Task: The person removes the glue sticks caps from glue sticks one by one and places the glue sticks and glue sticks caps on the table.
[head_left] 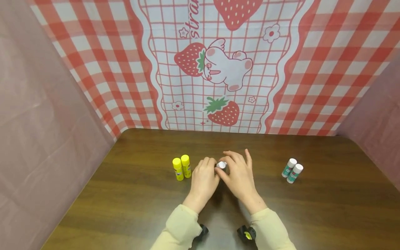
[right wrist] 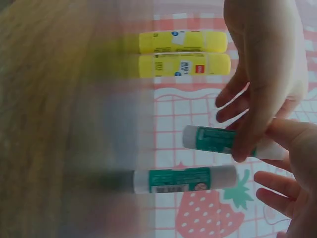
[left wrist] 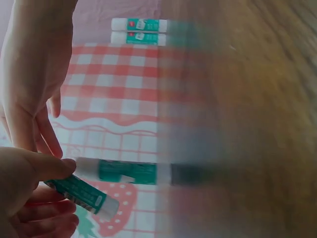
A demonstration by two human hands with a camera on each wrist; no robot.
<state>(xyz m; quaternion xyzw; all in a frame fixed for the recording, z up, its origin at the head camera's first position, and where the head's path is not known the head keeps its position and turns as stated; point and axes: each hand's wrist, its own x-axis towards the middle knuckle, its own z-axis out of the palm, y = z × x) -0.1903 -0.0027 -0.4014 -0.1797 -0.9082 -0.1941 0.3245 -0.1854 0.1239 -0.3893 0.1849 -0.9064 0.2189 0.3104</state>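
Both hands are in my head view, close together over the dark wooden table (head_left: pixel 125 215). The left hand (head_left: pixel 203 175) grips a green-and-white glue stick (right wrist: pixel 213 139), thumb laid across its barrel; I read the stick as tilted and raised off the tabletop. The right hand (head_left: pixel 240 173) pinches its white upper end between thumb and forefinger, other fingers spread loose. My wrist views also give a second green stick (left wrist: pixel 126 172) standing upright on the table, just beyond the held one; from overhead the hands mostly hide it. To the left I note a yellow glue stick (head_left: pixel 178 170) upright just beside another yellow stick (head_left: pixel 186 167). Well off to the right, a white-capped green stick (head_left: pixel 289 168) stands beside its twin (head_left: pixel 294 174). Behind everything hangs a red-checked strawberry cloth (head_left: pixel 103 62).
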